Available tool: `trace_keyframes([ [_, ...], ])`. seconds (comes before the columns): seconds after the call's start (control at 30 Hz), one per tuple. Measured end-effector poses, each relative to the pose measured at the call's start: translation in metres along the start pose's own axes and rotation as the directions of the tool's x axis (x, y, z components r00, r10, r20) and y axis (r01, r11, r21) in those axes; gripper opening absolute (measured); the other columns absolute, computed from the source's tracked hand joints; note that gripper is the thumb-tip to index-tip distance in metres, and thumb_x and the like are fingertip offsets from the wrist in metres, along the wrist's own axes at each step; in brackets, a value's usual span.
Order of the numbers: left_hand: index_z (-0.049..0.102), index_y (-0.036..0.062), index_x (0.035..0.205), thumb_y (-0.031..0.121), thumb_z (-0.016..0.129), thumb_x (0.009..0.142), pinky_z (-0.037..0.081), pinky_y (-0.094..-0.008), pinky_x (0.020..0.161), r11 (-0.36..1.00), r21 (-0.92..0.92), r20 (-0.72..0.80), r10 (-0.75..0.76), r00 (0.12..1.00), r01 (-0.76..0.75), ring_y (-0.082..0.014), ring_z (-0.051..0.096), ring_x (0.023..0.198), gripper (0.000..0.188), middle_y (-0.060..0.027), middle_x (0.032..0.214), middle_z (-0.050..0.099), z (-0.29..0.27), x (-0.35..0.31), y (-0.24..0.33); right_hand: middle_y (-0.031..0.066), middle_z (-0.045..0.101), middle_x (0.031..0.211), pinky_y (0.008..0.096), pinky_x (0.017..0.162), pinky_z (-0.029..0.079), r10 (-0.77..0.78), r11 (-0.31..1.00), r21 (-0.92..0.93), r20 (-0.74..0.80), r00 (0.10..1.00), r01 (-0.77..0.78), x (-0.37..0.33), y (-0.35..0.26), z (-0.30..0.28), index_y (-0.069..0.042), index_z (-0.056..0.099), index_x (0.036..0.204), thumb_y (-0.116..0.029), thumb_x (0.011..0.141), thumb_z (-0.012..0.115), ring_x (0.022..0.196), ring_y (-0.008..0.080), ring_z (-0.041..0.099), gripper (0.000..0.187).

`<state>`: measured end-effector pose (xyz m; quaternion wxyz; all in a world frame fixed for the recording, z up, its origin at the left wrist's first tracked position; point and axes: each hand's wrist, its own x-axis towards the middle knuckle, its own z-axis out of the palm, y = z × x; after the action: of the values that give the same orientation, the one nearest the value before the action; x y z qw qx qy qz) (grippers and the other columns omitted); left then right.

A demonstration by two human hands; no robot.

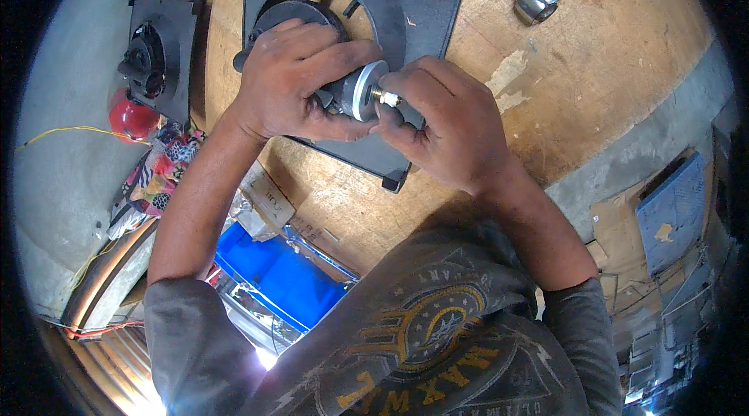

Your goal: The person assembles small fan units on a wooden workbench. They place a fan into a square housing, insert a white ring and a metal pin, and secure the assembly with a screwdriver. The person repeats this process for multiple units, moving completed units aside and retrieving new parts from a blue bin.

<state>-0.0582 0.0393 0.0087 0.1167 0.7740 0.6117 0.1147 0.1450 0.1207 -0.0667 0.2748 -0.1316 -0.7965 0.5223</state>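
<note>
My left hand (300, 76) is wrapped round a dark, round motor-like part with a silver-rimmed end disc (365, 93). From the middle of that disc sticks a small brass-and-white piece (388, 97). The thumb and forefinger of my right hand (449, 119) close around this piece, close against the disc. Under both hands lies a black plastic fan shroud (425, 14) with a large round opening. Inside the opening a black round part (292, 14) shows; my left hand covers some of it.
A ratchet wrench with a socket (538, 2) lies on the wooden table (601, 80) at the far right. Another black shroud (175, 49) stands at the left, near a red round object (133, 115). A blue bin (273, 275) is below the table's near edge; cardboard (620, 221) lies right.
</note>
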Motion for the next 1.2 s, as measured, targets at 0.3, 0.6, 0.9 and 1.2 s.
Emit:
trace_keyframes([
  [0.3,0.072,0.0165,0.103,0.040,0.084,0.051,0.043,-0.0343,0.058,1.000,0.004,-0.017,-0.005,1.000,0.005,-0.0215,0.055,0.062,0.058,-0.0014,0.069,0.049,0.0002,0.0012,0.0016,0.0095,0.061,0.088,0.0434,0.063,0.053,0.017,0.996,0.091,-0.014,1.000,-0.016,0.0025,-0.0019,-0.0031,-0.008,0.060,0.101,-0.017,0.076,0.073,0.078,0.0329,0.064,0.030],
  [0.6,0.072,0.0180,0.104,0.037,0.082,0.052,0.043,-0.0338,0.057,1.000,-0.010,-0.035,-0.007,0.999,0.006,-0.0216,0.054,0.059,0.056,-0.0009,0.066,0.049,0.0024,0.0010,0.0002,0.0122,0.062,0.087,0.0459,0.062,0.052,0.138,0.987,0.069,0.058,0.989,-0.142,0.0020,-0.0064,-0.0007,-0.007,0.058,0.097,-0.023,0.079,0.073,0.076,0.0350,0.064,0.027],
  [0.9,0.072,0.0192,0.104,0.039,0.082,0.054,0.043,-0.0335,0.057,0.999,0.012,-0.028,-0.030,0.999,0.031,-0.0208,0.054,0.059,0.054,-0.0004,0.067,0.050,0.0021,0.0002,0.0018,0.0095,0.059,0.085,0.0439,0.059,0.052,0.085,0.996,-0.012,0.029,0.996,-0.084,0.0033,-0.0073,-0.0033,-0.009,0.057,0.094,-0.022,0.074,0.075,0.075,0.0322,0.064,0.029],
  [1.2,0.071,0.0187,0.104,0.041,0.082,0.052,0.045,-0.0337,0.058,1.000,0.021,-0.032,-0.009,0.999,0.010,-0.0214,0.056,0.061,0.057,-0.0007,0.068,0.052,0.0029,-0.0002,-0.0001,0.0090,0.059,0.082,0.0431,0.057,0.051,0.007,0.997,-0.082,0.012,1.000,-0.006,0.0053,-0.0023,0.0003,-0.009,0.058,0.090,-0.028,0.074,0.074,0.072,0.0304,0.064,0.030],
])
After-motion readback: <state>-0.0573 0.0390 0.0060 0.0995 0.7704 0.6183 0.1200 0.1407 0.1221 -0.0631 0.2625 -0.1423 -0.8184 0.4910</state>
